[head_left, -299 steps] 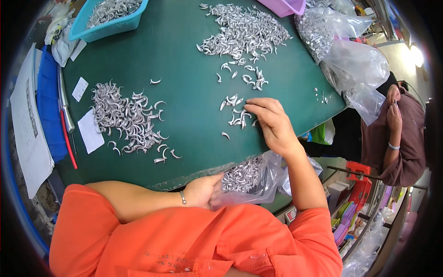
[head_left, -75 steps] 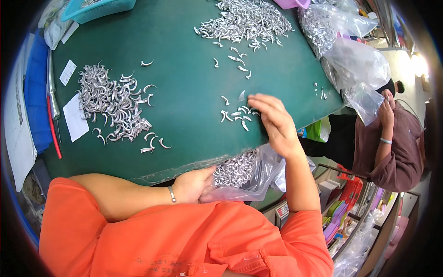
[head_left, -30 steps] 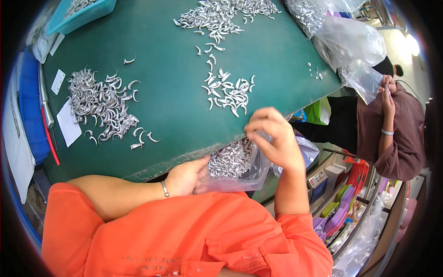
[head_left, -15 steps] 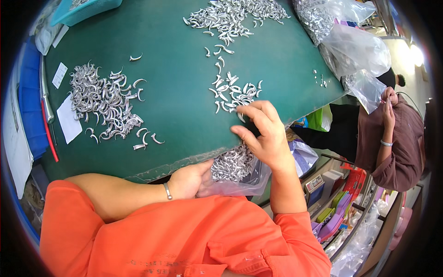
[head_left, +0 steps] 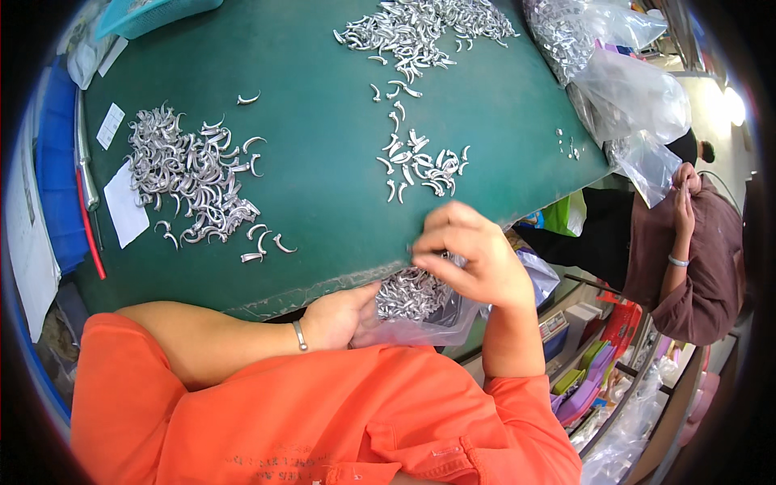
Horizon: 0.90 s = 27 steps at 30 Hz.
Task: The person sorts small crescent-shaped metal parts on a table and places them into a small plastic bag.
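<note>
Below the near table edge, my left hand [head_left: 335, 315] is closed on the left side of a translucent plastic container [head_left: 432, 330]. Inside it lie many small silver curved metal pieces [head_left: 408, 293]. My right hand [head_left: 473, 250] hovers at the table edge, over the container's far right part. Its fingers are curled toward the thumb and slightly blurred, so what they hold, if anything, I cannot make out. Just beyond it, a loose group of silver curved pieces [head_left: 436, 170] lies on the green tabletop [head_left: 315, 162].
A larger heap of curved pieces [head_left: 190, 178] lies at left, another heap [head_left: 420, 32] at the far side. White paper slips [head_left: 125, 206], a red stick [head_left: 90, 234] and a blue bin [head_left: 61, 170] line the left. Clear bags [head_left: 630, 93] and a co-worker [head_left: 687, 250] are at right.
My right hand has drawn back from the loose group on the table toward me, to over the container. My left hand keeps its hold. The view has shifted slightly.
</note>
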Each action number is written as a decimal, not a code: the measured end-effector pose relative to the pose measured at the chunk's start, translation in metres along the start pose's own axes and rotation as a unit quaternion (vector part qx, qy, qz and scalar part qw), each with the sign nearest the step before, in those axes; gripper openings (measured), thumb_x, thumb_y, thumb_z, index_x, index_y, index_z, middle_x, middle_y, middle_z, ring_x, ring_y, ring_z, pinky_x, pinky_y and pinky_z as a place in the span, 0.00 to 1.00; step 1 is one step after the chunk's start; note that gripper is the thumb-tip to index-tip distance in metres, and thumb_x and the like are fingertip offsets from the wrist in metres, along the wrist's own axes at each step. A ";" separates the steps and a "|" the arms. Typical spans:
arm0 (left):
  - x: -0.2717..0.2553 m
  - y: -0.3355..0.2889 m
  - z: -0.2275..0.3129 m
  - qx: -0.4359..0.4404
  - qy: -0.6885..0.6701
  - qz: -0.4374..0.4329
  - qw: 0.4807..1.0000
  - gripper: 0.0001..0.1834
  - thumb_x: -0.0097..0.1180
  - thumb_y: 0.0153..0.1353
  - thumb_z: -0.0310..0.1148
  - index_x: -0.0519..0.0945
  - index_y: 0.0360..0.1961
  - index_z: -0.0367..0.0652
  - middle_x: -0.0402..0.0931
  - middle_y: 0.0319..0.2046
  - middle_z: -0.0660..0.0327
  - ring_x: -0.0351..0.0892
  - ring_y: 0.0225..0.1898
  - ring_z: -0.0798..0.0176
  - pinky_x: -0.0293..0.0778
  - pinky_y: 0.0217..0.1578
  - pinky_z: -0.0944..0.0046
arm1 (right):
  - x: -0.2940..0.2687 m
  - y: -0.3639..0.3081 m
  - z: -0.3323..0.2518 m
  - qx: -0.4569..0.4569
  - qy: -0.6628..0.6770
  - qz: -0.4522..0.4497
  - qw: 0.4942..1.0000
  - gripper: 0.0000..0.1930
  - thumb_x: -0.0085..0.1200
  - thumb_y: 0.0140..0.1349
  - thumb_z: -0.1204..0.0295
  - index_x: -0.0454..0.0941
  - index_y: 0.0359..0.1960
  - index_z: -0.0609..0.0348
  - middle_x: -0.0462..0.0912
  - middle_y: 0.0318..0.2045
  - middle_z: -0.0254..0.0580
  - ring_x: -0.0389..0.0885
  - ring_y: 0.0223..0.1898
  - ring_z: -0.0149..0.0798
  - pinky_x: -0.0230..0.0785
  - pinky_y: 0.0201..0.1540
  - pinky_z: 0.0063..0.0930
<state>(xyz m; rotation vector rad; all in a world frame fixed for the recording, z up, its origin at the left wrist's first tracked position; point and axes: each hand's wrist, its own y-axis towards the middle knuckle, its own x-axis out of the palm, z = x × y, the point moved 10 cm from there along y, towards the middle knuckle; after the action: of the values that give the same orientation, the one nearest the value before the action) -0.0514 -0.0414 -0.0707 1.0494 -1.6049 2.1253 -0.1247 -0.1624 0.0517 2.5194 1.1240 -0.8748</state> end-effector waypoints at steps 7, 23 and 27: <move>-0.003 -0.002 0.000 -0.013 0.045 0.050 0.998 0.26 0.42 0.72 0.43 0.56 0.14 0.51 0.49 0.13 0.69 0.46 0.15 0.69 0.49 0.17 0.66 | -0.030 -0.009 0.011 0.014 -0.161 0.197 0.967 0.17 0.48 0.54 0.89 0.78 0.45 0.64 0.77 0.46 0.49 0.76 0.46 0.51 0.70 0.50 0.36; -0.002 0.000 -0.002 -0.020 0.033 0.025 0.999 0.26 0.42 0.72 0.43 0.58 0.14 0.51 0.51 0.14 0.68 0.47 0.15 0.69 0.51 0.17 0.66 | -0.038 -0.024 0.013 0.071 -0.097 0.270 0.955 0.14 0.60 0.52 0.82 0.80 0.42 0.62 0.78 0.39 0.45 0.78 0.40 0.43 0.71 0.42 0.32; -0.003 -0.001 0.001 -0.006 0.042 0.025 0.999 0.26 0.41 0.73 0.43 0.57 0.14 0.52 0.50 0.13 0.69 0.46 0.15 0.69 0.50 0.18 0.66 | -0.008 -0.015 0.001 -0.024 -0.065 0.096 0.993 0.14 0.62 0.51 0.82 0.82 0.41 0.60 0.79 0.36 0.43 0.77 0.40 0.43 0.70 0.44 0.33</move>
<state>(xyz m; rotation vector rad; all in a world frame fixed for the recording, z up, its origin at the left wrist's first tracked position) -0.0482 -0.0414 -0.0718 0.9136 -1.6179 2.1585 -0.1405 -0.1572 0.0556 2.4425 0.8380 -0.9324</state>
